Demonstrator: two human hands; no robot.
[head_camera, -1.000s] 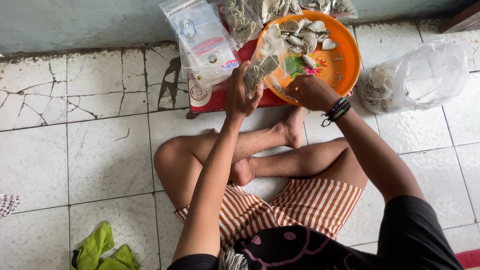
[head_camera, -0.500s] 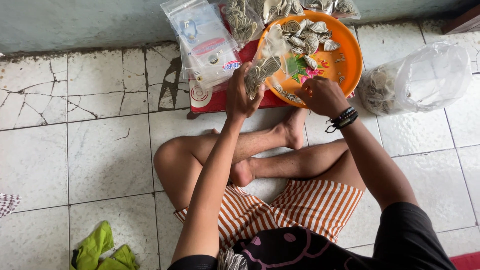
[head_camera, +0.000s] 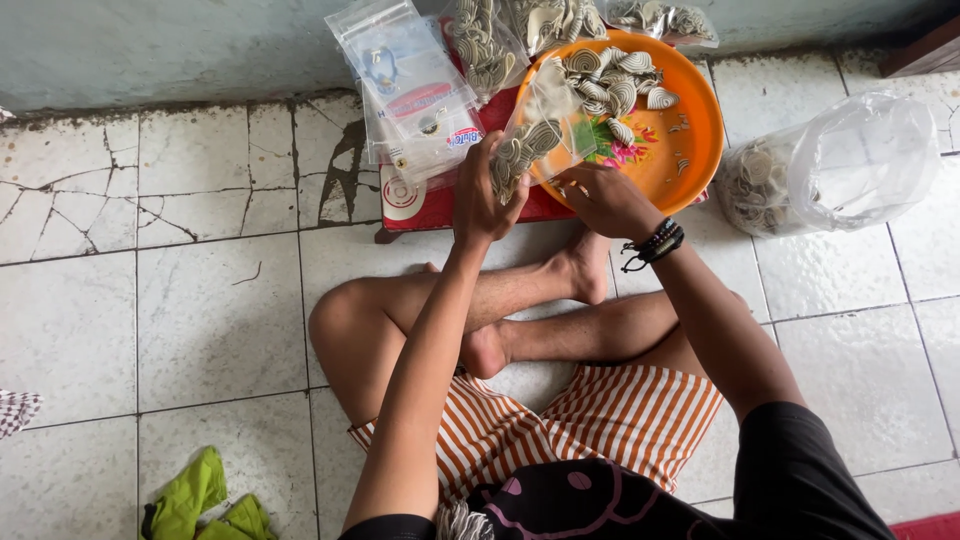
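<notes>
While the person sits cross-legged on the floor, the scene reads from near to far:

Nearest: green cloth (head_camera: 195, 497) on the tiled floor (head_camera: 210, 320), beside the striped shorts (head_camera: 600, 425).
Left hand: the left hand (head_camera: 482, 195) is closed around a small clear bag (head_camera: 530, 140), gripping it at its lower end, just at the near rim of the orange tray (head_camera: 690, 135).
Right hand: the right hand (head_camera: 600, 198) is curled, fingers touching the bag's side at the tray rim; whether it pinches anything I cannot tell. Dark bead bracelets (head_camera: 655, 243) circle its wrist.
Bag: transparent, partly filled with ridged, pale shell-shaped snacks (head_camera: 612, 80), tilted over the tray.
Tray: round, orange, holding a loose heap of the same pieces.
Farther: flat empty packets (head_camera: 410, 85) left of the tray; a large clear sack (head_camera: 835, 165) to its right.
Room: cracked white tiles meeting a grey wall (head_camera: 170, 45).
</notes>
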